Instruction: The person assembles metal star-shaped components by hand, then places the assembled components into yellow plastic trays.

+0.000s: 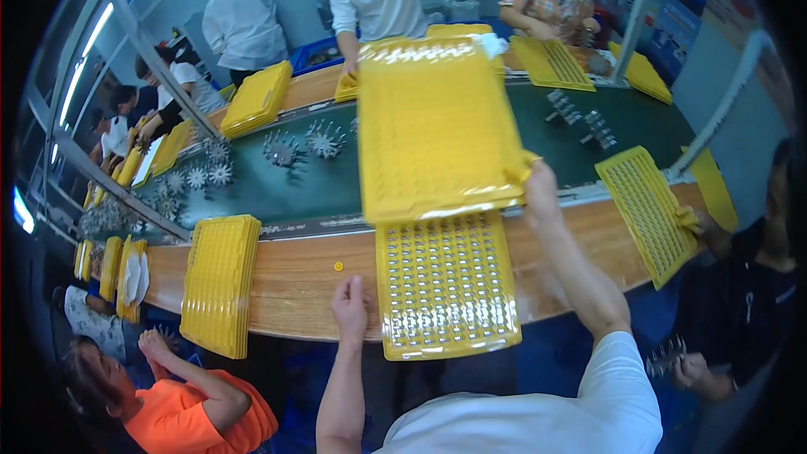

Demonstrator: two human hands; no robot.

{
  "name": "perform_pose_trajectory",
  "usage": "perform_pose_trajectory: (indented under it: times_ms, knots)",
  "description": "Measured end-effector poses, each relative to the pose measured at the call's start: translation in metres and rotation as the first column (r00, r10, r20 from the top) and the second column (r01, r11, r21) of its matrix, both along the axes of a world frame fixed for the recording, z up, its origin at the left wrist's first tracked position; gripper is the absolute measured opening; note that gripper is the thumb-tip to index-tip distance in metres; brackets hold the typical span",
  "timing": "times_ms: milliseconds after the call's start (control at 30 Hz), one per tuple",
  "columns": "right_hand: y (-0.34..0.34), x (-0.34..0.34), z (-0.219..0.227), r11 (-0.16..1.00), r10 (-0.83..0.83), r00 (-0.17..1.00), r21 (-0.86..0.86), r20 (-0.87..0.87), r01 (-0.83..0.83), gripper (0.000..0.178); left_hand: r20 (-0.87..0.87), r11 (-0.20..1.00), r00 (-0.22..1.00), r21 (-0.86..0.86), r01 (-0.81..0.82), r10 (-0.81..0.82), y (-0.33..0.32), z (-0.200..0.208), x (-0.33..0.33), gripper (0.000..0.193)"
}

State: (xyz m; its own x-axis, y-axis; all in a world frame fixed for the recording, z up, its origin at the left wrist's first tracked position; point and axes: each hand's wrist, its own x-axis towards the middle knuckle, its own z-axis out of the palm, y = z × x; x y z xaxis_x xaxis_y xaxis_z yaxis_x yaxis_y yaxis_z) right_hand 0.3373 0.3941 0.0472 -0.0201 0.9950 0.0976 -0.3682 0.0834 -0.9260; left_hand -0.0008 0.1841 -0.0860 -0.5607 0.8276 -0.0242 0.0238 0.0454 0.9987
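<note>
My right hand (pixel 540 189) is closed on the lower right corner of a yellow plastic tray (pixel 433 130), lifted in front of me over the belt and smeared by motion. Something yellow covers some fingertips of that hand. Below it, a second yellow tray (pixel 380 286) lies on the wooden bench and overhangs its front edge. Rows of small shiny metal parts (pixel 445 286) fill its pockets. Left of this tray, my left hand (pixel 349 307) is curled, thumb up, apart from the tray; what it holds, if anything, is hidden. A small round yellow piece (pixel 339 266) lies just beyond it.
A stack of yellow trays (pixel 220 286) stands on the bench at left. A green belt (pixel 311 189) crosses beyond, bearing spiky metal clusters (pixel 324 141). Co-workers sit both sides; one in orange (pixel 197 408) is near left, one in black (pixel 731 286) at right holds a yellow tray (pixel 643 210).
</note>
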Motion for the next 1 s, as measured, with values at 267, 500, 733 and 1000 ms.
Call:
perform_pose_trajectory:
  times_ms: [267,500,733,1000]
  knots:
    - [-0.156,-0.074,-0.015,0.948,0.3,0.951,-0.134,0.068,-0.29,0.05,0.594,0.976,0.784,0.205,0.068,-0.179,-0.063,0.066,-0.029,0.056]
    - [-0.241,-0.131,-0.052,0.867,0.49,0.863,-0.175,0.124,-0.467,0.06,0.294,0.997,0.955,0.074,0.007,-0.028,-0.153,0.072,-0.1,0.051]
    - [-0.277,-0.145,-0.042,0.708,0.704,0.667,-0.313,0.244,-0.633,0.063,0.388,0.988,0.912,0.118,0.095,-0.134,-0.198,0.053,-0.166,0.059]
    - [-0.314,-0.126,-0.047,0.642,0.766,0.616,-0.228,0.183,-0.732,0.034,0.376,0.965,0.893,0.178,0.191,-0.246,-0.184,0.077,-0.173,0.062]
